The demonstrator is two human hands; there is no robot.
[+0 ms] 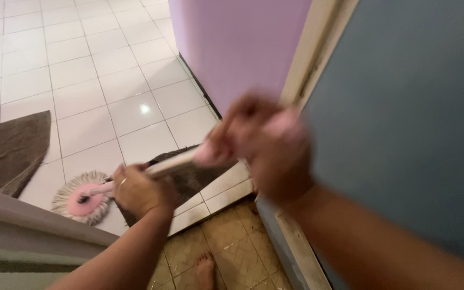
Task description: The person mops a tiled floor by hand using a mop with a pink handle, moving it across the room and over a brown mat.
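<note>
**Two hands on a mop handle at a doorway**

The person stands at a doorway and holds a mop with both hands. The left hand [138,189] is closed around the lower part of the mop handle [175,164], which is pale and runs slanted from the near right down to the far left. The right hand [267,147] is closed around the pink upper end of the handle; this hand is blurred, so the fingers are not clear one by one. The two hands are apart along the handle, which seems to give good control over the long tool.

The mop head [81,200] is round, with a pink disc in the middle and pale strands around it. It lies flat on the white tiled floor [108,70], on the far side of the threshold, just left of a dark doormat [189,180] which lies partly under the handle. A second brown mat [12,153] lies further left, well apart from the mop head.

A lilac wall [237,48] and a grey-blue door [404,123] are on the right. One bare foot [205,268] stands near, on yellowish patterned tiles.

No bucket, basin or other container shows.
</note>
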